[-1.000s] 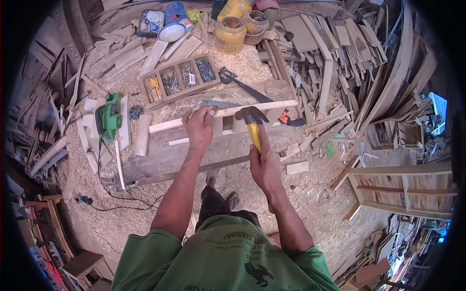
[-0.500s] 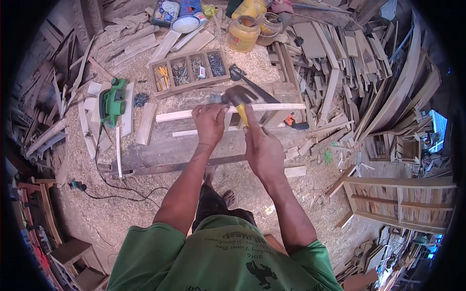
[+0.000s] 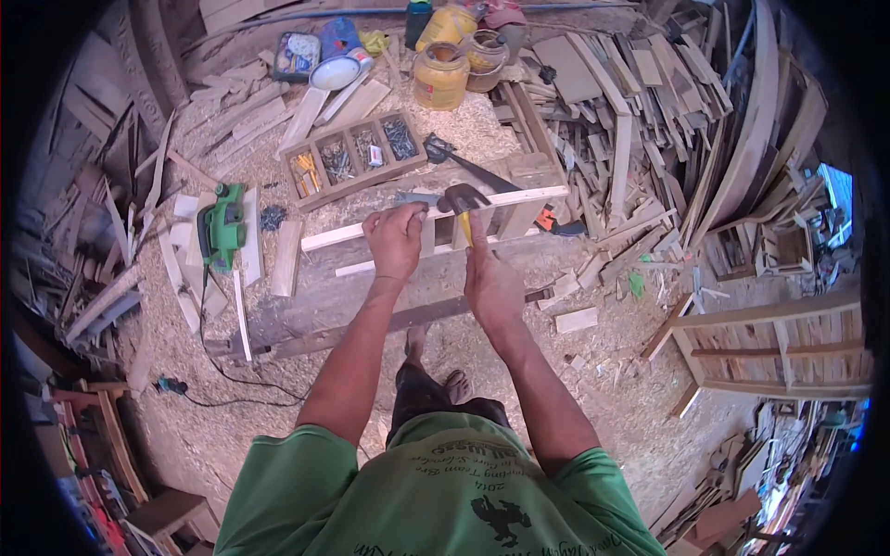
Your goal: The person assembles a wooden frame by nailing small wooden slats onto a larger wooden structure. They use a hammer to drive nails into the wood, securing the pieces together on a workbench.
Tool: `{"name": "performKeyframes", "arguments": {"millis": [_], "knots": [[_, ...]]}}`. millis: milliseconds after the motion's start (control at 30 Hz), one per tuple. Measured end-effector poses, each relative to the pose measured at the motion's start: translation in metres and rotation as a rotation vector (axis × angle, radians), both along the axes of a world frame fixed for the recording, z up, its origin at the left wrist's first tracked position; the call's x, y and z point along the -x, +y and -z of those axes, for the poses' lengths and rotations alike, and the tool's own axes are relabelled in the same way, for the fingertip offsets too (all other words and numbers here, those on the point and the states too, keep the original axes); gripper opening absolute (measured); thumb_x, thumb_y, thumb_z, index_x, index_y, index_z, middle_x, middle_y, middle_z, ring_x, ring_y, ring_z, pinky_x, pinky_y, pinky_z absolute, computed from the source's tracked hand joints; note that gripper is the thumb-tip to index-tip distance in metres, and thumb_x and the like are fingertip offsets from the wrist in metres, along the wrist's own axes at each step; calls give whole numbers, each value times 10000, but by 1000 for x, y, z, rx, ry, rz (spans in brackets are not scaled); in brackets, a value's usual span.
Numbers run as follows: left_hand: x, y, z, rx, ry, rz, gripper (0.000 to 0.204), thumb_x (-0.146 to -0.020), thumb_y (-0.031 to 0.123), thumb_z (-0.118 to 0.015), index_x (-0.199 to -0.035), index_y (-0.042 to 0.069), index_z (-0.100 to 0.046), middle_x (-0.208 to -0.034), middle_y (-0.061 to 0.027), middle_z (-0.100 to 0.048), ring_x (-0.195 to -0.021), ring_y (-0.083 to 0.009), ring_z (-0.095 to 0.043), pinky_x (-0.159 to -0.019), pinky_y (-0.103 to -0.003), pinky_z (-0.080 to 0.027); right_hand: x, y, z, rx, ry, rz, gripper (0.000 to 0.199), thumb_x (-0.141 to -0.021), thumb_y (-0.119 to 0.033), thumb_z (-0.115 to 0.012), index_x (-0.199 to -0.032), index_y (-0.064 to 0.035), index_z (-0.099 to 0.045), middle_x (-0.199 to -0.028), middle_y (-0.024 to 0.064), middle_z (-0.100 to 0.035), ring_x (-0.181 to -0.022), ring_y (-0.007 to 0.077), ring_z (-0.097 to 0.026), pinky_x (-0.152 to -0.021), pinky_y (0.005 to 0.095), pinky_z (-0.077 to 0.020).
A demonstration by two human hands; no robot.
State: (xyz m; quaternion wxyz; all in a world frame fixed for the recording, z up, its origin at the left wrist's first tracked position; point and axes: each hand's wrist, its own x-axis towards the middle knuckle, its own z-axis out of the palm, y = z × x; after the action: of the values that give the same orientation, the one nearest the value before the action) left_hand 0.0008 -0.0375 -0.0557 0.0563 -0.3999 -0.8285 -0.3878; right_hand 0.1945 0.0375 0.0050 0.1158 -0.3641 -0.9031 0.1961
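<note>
A long pale wooden strip [image 3: 341, 237] runs across a small wooden frame on the low bench, its right end farther from me. My left hand [image 3: 394, 243] rests over the strip left of its middle, thumb and fingers pinched together at its upper edge; anything small between them is too hidden to make out. My right hand [image 3: 494, 289] is closed round the yellow handle of a hammer [image 3: 465, 198], index finger stretched along it. The hammer's dark head is at the strip, just right of my left fingertips. A second pale strip [image 3: 357, 269] lies nearer me, below the first.
Beyond the bench sits a divided wooden tray [image 3: 324, 193] of nails. A green power planer [image 3: 222, 227] with a cord lies at left. A dark handsaw [image 3: 477, 171] and an orange-black tool [image 3: 553, 221] are close by. Yellow tubs [image 3: 442, 79] and piled offcuts [image 3: 640, 120] stand farther back.
The hammer head has come down from above the strip to its level. The strip now slants more, right end farther away. My left hand keeps its pinch; the whole view has shifted slightly.
</note>
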Motion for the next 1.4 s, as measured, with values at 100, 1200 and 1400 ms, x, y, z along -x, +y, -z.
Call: {"name": "performKeyframes", "arguments": {"millis": [100,1200,1400], "knots": [[26,-13,-16,141,-26,178,278,-978,294,-764,-1222,162,-792,-1168,-111,-816,-1153,-342,-742,-1056,-510,-494,2,-5,2,26,-37,23,815,-1109,-211,-553,-1800,-371,-152,-881,262,-768,-759,478,-761,-681,618,-596],[52,-45,-21,296,-41,222,322,-952,439,-781,-1193,228,-810,-986,-137,-803,-969,-400,-770,-888,-537,-589,8,-19,-130,-70,840,-155,555,-1130,-97,-600,-1659,-39,-444,-955,186,-709,-699,281,-659,-628,433,-522],[42,-32,-22,325,-108,215,317,-961,428,-773,-1220,249,-808,-1003,-131,-809,-982,-385,-773,-904,-527,-592,-12,-16,-26,-60,236,-136,668,-1085,-72,-591,-1713,-198,-402,-994,282,-742,-834,506,-728,-713,579,-565]]}}
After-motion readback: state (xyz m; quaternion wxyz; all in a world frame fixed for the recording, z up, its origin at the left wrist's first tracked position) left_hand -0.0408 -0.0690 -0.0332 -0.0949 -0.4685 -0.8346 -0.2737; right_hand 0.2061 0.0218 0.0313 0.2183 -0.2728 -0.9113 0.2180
